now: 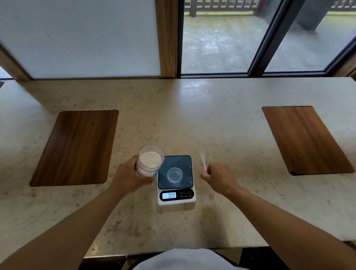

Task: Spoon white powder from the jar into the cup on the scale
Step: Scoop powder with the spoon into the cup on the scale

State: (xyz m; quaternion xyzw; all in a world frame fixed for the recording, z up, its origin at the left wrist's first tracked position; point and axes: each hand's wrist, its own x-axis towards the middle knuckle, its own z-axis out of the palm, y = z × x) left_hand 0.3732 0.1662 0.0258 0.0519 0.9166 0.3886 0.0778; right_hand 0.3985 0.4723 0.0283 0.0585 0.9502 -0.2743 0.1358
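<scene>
Head view: with your left hand (130, 177) wrapped around the powder jar (149, 161) just left of the scale (176, 178), and your right hand (217, 178) pinching the white spoon (202, 159), dip shallow, then tip slowly over the empty cup (174, 175).

- Pale marbled stone counter (214, 116), spanning the full width of the view.
- Dark wooden board (76, 147) set flat at left; a matching second wooden board (306, 139) at right, well apart.
- Frosted white panel (75, 32) at far left, framed in light wood.
- Dark-framed window (218, 40) at far right, with wet paving and a wooden railing (217, 3) beyond.
</scene>
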